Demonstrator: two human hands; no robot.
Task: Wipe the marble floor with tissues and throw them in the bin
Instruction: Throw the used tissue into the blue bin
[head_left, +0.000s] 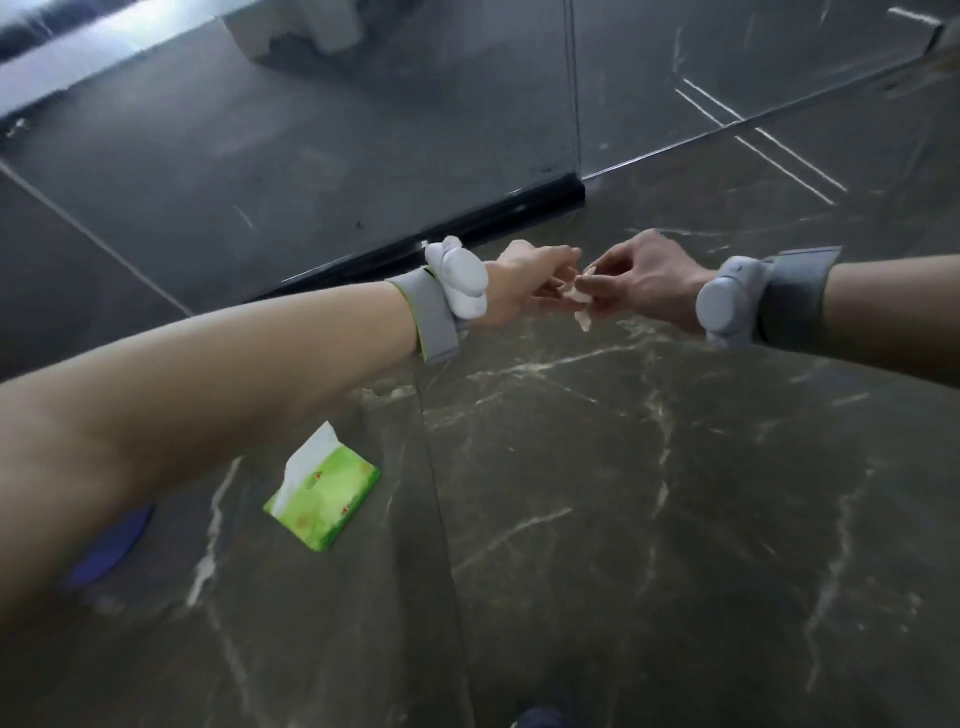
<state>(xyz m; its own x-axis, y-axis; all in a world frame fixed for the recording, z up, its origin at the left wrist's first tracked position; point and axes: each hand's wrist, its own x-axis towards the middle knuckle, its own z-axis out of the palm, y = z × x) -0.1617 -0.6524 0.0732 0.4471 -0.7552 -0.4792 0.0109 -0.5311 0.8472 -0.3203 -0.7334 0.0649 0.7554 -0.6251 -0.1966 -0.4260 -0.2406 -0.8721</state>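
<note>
My left hand (524, 278) and my right hand (636, 278) meet above the dark marble floor (649, 493), fingertips almost touching. Between them is a small crumpled white tissue (582, 306). My right hand's fingers pinch its top, and my left hand's fingers touch it from the other side. A strip of the tissue hangs down below the fingers. A green tissue pack (324, 493) lies on the floor at lower left, with a white sheet sticking out of its top. Both wrists wear grey bands with white devices. No bin is in view.
A glossy dark wall panel (311, 156) with a black base strip (441, 228) runs behind the hands. A blue object (111, 545) shows under my left forearm. A dark shoe tip (540, 719) is at the bottom edge. White fixtures stand at the top.
</note>
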